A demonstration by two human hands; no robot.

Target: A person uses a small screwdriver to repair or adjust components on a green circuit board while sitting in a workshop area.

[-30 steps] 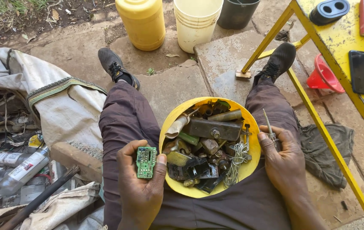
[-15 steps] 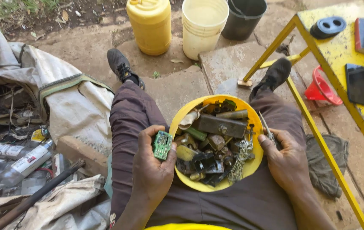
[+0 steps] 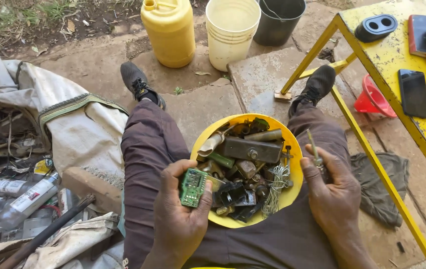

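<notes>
I sit with a yellow bowl point(image 3: 292, 149) on my lap, filled with several scrap electronic parts: a dark metal box, wire coils, small components. My left hand point(image 3: 179, 219) holds a small green circuit board point(image 3: 193, 187) at the bowl's left rim. My right hand point(image 3: 333, 192) rests at the bowl's right rim, gripping a thin metal tool point(image 3: 313, 145) that points upward. My two legs stretch ahead, with black shoes on the paving.
A yellow metal table point(image 3: 397, 60) stands to the right with a phone point(image 3: 414, 92), a dark case and a tablet on it. A yellow jerrycan point(image 3: 169, 31), a cream bucket point(image 3: 232, 31) and a black bucket point(image 3: 277, 20) stand ahead. Sacks, bottles and scrap lie left.
The view has shifted slightly. My left hand has brought the green board closer to the bowl's rim. My right hand stays at the right rim with the tool.
</notes>
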